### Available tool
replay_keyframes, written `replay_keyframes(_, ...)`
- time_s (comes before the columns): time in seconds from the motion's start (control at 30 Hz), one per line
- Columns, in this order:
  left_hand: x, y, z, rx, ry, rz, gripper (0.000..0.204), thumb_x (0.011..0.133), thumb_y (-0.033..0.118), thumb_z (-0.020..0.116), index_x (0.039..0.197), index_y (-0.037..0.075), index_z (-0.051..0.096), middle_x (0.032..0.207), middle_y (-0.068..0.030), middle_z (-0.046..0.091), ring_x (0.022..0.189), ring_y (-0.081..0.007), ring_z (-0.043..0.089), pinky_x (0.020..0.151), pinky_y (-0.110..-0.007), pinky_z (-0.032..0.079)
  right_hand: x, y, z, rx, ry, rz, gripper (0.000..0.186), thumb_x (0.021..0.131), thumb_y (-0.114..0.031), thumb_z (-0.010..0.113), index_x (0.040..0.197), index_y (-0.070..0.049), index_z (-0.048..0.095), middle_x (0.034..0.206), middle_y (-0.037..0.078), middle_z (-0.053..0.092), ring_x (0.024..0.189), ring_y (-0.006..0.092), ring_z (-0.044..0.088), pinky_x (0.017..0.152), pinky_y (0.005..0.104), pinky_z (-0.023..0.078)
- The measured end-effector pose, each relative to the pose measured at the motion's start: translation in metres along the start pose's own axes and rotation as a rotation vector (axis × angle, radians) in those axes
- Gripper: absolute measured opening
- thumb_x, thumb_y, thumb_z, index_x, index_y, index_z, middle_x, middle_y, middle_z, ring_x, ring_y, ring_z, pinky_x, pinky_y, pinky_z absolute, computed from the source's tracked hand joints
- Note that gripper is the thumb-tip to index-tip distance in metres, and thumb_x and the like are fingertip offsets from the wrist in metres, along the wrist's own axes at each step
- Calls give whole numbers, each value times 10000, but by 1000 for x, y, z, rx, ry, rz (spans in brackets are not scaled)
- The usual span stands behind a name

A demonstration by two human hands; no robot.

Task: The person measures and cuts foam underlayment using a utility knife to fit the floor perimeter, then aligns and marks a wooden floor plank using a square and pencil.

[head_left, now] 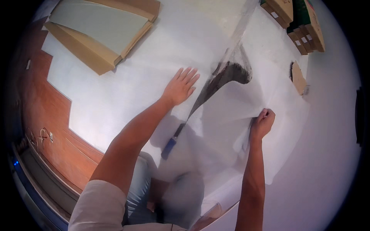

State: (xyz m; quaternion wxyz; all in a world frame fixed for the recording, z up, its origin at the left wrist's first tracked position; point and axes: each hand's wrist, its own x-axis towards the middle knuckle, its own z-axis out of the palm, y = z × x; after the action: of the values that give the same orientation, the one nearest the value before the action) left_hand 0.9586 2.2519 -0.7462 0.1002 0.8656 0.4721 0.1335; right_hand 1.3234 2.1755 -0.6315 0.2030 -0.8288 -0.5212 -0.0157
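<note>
Bare forearms [252,184] reach up from the lower edge to the left hand [180,87], lying flat with fingers spread on a white sheet [227,111], and the right hand [263,122], curled closed on a raised fold of that same sheet. Between and beyond the hands, a dark patch [231,73] shows beside the sheet's lifted edge, with a blue-handled tool [169,148] lying at its narrow lower end, near the jeans [139,188]. Farther out are red-brown boards [54,90] at left, an open cardboard box [81,48] holding a pale panel [100,23] at upper left, and stacked boxes [308,36] at upper right.
</note>
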Motion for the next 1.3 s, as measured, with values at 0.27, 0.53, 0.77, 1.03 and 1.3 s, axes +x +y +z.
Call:
replay_keyframes(0.27,98,-8,24,13,56,-3,583,1073,383,500,1591,130,415,1674,-132,348,1542,-348,314,1280,-501,230,-5,-1,4,209,113,57,376,1090,-245,515,1377,-11,575,1259,145,619,1108,260,587,880,370,529)
replay_keyframes(0.53,202,-14,31,-131,-69,76,556,1070,295,506,1585,103,419,1649,-157,391,1531,-351,341,1271,-526,235,9,5,11,-7,-13,-169,322,1037,-138,557,1336,-31,606,1413,135,610,1203,347,579,887,425,562)
replay_keyframes(0.77,95,-12,-12,-576,322,-243,367,1100,254,507,1348,25,652,1374,-171,657,1284,-350,600,1109,-398,454,10,10,13,-18,0,-207,291,1039,-151,555,1297,-52,646,1377,110,646,1232,336,573,954,434,547)
replay_keyframes(1.03,-156,99,-44,-423,-58,-656,402,894,271,791,1166,19,634,1132,-186,622,1065,-407,626,924,-465,519,9,-5,3,-92,-28,-222,329,1060,-203,548,1342,-60,640,1458,103,600,1303,330,544,1008,445,525)
replay_keyframes(1.3,-189,149,-15,-423,-76,-710,459,834,147,765,1223,30,551,1155,-164,577,1111,-375,590,918,-464,518,-213,-86,-64,194,-626,-682,267,950,-166,650,1208,-117,695,1242,82,722,1124,315,682,855,466,586)
